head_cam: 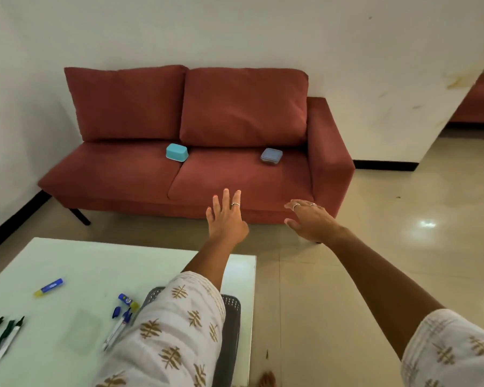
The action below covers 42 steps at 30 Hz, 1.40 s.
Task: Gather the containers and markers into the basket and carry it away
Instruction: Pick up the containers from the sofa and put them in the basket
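Observation:
Two containers lie on the red sofa seat: a light blue one [176,152] upside down near the middle, and a grey-blue lidded one [271,155] to the right. My left hand [225,219] and my right hand [309,220] stretch out empty toward the sofa, fingers apart, well short of both containers. A dark grey basket [231,325] sits at the white table's right edge, mostly hidden under my left sleeve. Markers lie on the table: a blue and yellow one [49,287], a second blue and yellow one [128,300], a blue pen [117,329] with its loose cap, and green pens [4,342] at the left.
The red sofa [235,188] stands against the white wall, its black leg at the left. The white table [67,275] fills the lower left. Shiny tiled floor [389,233] spreads to the right, with a wall corner and another red seat beyond.

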Motion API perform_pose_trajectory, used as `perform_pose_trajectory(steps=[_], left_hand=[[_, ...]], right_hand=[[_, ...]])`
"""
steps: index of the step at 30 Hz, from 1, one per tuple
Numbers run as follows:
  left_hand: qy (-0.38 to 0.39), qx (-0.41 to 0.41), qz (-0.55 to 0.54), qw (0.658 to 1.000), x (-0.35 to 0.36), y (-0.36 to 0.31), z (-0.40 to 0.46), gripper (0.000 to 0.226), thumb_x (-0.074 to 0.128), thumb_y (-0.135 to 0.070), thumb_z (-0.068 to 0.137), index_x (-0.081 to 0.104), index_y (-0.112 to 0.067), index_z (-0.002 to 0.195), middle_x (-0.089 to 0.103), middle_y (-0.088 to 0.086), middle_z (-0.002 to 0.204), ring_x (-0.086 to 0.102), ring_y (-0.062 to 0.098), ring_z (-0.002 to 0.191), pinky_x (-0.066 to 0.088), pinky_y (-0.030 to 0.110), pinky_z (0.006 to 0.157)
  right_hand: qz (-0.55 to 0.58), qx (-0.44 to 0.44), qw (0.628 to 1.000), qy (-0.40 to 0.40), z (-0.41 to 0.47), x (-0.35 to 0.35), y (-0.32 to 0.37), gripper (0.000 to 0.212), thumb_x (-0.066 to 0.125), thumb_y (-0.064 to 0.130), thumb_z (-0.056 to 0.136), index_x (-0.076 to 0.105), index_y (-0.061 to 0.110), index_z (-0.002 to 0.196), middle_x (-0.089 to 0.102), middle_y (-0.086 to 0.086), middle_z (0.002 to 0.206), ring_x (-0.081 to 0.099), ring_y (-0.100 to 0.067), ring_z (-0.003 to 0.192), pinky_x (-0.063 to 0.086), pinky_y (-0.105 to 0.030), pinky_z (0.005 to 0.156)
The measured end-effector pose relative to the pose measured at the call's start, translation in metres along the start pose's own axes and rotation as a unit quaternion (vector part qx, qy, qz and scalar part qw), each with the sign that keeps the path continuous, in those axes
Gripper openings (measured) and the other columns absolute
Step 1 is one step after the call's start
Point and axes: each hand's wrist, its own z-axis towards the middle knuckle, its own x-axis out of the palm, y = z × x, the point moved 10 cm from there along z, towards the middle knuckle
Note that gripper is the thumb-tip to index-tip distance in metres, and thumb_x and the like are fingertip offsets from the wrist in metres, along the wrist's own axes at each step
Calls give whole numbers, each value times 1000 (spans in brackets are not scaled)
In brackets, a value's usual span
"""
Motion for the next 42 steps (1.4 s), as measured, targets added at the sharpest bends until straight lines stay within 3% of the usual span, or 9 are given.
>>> perform_pose_trajectory(steps=[13,25,36,42], left_hand=[[-1,-19,-2,1000,4,-71,185,79,51,-24,92,-1,-27,151,-8,1,160,-7,29,148,6,48,118],[12,-101,-35,994,33,-130,374,79,51,-26,91,-2,-29,150,-7,1,160,-6,29,148,6,47,118],[43,-150,-35,987,66,-98,485,81,52,-28,92,-4,-27,151,-6,2,161,-4,28,148,9,45,119],[76,-177,-58,980,89,-74,552,81,51,-29,92,-4,-23,151,-3,2,161,-3,27,148,11,44,119]], right_hand=[[46,-4,999,6,172,-54,-92,53,48,33,95,35,14,143,36,-1,150,34,-22,139,29,-40,113],[69,3,994,83,366,-63,-217,51,47,29,95,35,14,143,35,-2,150,38,-27,135,34,-42,109],[98,3,982,163,496,-10,-237,52,48,28,95,34,16,143,34,-5,150,35,-30,137,33,-43,112],[124,34,975,178,565,13,-248,48,47,29,94,41,15,139,46,-10,143,43,-31,131,37,-42,109]])
